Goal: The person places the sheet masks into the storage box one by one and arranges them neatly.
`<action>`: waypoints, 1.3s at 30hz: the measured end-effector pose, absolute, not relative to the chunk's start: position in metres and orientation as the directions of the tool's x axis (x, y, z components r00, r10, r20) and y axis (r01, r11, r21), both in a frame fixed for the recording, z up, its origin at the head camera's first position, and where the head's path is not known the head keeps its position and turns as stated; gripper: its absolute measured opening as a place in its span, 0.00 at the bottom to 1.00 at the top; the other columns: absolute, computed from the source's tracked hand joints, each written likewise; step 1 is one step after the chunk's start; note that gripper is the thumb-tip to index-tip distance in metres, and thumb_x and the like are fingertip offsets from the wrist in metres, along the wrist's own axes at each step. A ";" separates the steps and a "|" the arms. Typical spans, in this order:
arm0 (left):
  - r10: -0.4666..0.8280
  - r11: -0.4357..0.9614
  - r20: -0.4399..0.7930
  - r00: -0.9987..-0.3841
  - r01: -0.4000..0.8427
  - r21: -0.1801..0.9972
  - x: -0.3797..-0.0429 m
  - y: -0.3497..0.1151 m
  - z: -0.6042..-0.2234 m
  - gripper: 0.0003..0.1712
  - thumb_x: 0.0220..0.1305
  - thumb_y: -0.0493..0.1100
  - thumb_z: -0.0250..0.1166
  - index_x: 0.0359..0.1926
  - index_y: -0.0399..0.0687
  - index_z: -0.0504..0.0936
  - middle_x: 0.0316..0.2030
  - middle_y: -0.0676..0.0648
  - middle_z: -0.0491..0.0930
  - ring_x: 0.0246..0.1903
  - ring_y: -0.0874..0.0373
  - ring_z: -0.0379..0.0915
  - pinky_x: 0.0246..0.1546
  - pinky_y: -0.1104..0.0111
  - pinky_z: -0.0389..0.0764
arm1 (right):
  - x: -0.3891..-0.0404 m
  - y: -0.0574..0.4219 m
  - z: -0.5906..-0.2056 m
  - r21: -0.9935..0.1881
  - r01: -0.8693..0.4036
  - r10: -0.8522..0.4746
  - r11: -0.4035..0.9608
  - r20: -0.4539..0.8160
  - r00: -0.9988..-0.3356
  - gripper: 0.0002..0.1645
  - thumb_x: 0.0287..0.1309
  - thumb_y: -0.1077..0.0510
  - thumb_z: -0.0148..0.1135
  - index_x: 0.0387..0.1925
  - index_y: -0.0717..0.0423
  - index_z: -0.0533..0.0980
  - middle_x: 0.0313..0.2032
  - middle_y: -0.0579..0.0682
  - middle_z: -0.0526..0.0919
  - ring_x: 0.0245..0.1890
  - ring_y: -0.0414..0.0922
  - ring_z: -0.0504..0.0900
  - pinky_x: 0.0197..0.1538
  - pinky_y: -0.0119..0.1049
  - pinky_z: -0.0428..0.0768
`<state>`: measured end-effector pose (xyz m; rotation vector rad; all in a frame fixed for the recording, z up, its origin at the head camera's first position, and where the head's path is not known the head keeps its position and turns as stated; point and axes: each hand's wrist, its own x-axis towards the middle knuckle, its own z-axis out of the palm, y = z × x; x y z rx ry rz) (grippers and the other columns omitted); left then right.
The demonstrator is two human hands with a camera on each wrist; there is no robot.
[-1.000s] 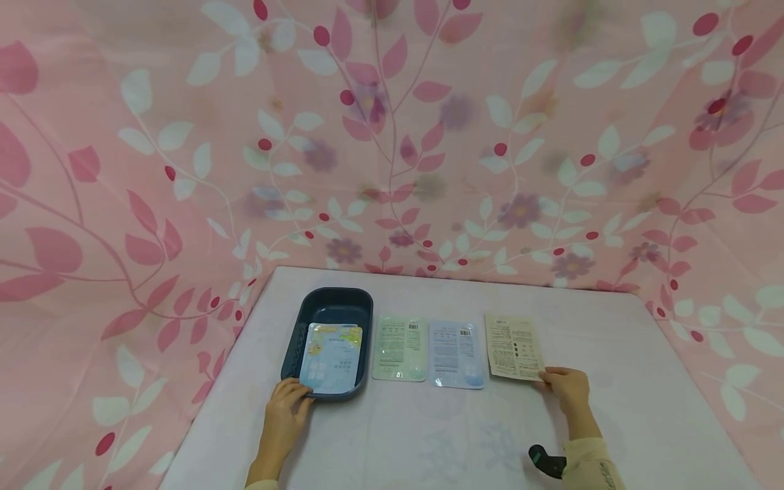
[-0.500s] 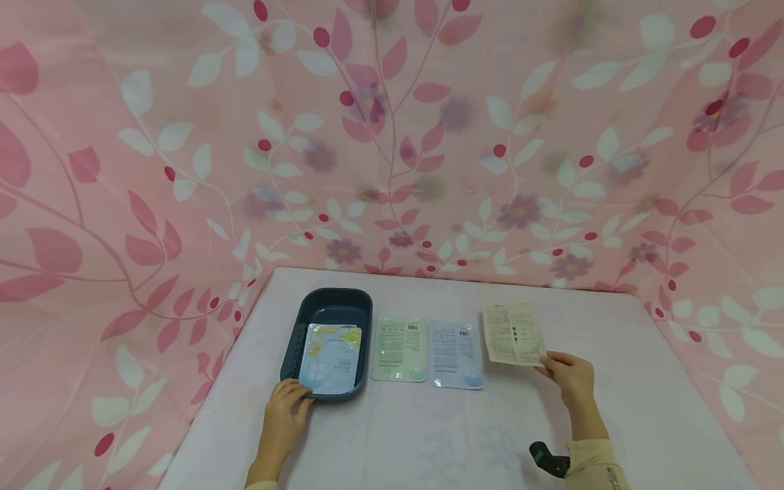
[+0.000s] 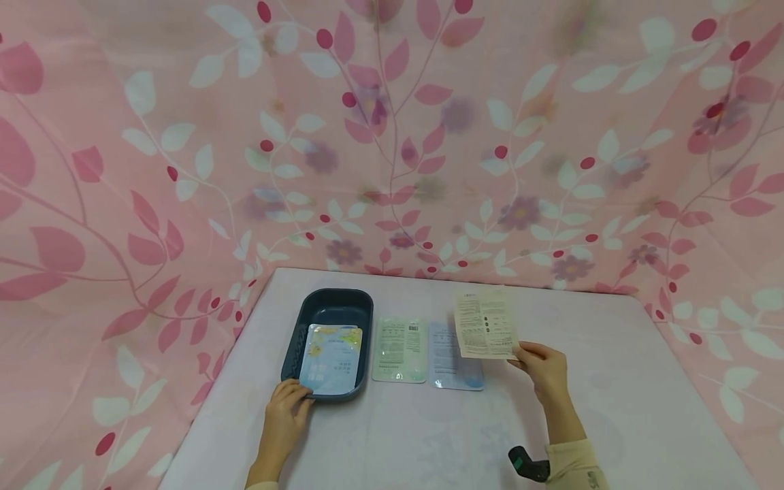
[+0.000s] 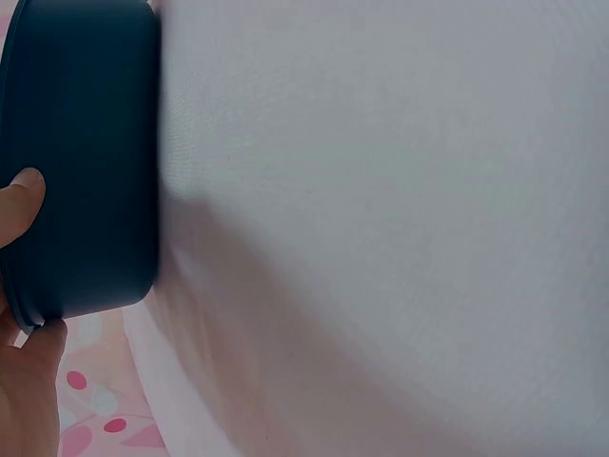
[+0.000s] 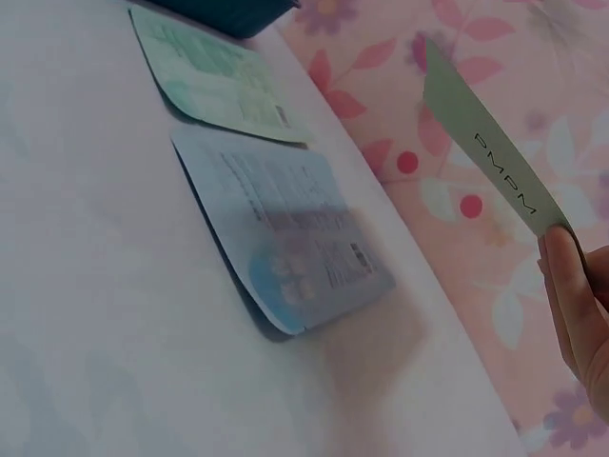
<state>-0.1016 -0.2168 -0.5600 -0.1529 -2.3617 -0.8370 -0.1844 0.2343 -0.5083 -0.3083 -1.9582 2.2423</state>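
Note:
In the head view my left hand [image 3: 286, 413] grips the near-left corner of a dark blue plastic tray [image 3: 335, 297]; the left wrist view has the thumb [image 4: 29, 195] against the tray's outer wall [image 4: 90, 162]. A light blue face mask packet with yellow print [image 3: 333, 361] lies inside the tray. My right hand [image 3: 542, 367] pinches a pale yellow-green face mask packet [image 3: 486, 323] by its near right corner, raised above the table. It overlaps a flat blue face mask packet [image 3: 456, 371]. Left of that lies a green face mask packet [image 3: 399, 350].
The table has a white cloth [image 3: 398, 435] and backs onto a pink floral curtain [image 3: 392, 136]. A black device [image 3: 528, 464] is by the right sleeve [image 3: 576, 464]. The tray stands left of the two packets lying flat.
My right hand has lifted the yellow-green face mask packet off the table and carried it left, over the blue packet. The left hand has stayed at the tray.

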 end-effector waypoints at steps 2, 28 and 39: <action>-0.086 0.790 0.600 -0.796 0.312 0.528 -0.102 -0.217 -0.560 0.15 0.32 0.21 0.74 0.26 0.36 0.84 0.29 0.43 0.81 0.40 0.47 0.75 0.47 0.68 0.71 | -0.181 0.221 -0.496 -0.993 0.037 0.252 -0.116 -0.066 -0.966 0.17 0.48 0.75 0.63 0.41 0.85 0.72 0.27 0.54 0.82 0.26 0.40 0.84 0.32 0.32 0.84; -0.090 0.788 0.589 -0.803 0.305 0.535 -0.101 -0.217 -0.560 0.15 0.33 0.21 0.74 0.26 0.36 0.84 0.29 0.43 0.82 0.41 0.47 0.75 0.47 0.64 0.72 | -0.182 0.133 -0.474 -0.996 0.090 0.115 0.014 -0.088 -0.989 0.15 0.54 0.75 0.58 0.43 0.83 0.73 0.37 0.70 0.81 0.31 0.47 0.85 0.35 0.31 0.84; -0.092 0.790 0.589 -0.803 0.302 0.534 -0.101 -0.218 -0.561 0.15 0.33 0.22 0.74 0.26 0.36 0.84 0.29 0.44 0.82 0.41 0.47 0.75 0.47 0.64 0.71 | -0.187 0.100 -0.482 -0.997 0.071 0.061 -0.010 -0.071 -0.996 0.12 0.52 0.76 0.59 0.39 0.82 0.75 0.35 0.70 0.81 0.31 0.50 0.85 0.34 0.33 0.84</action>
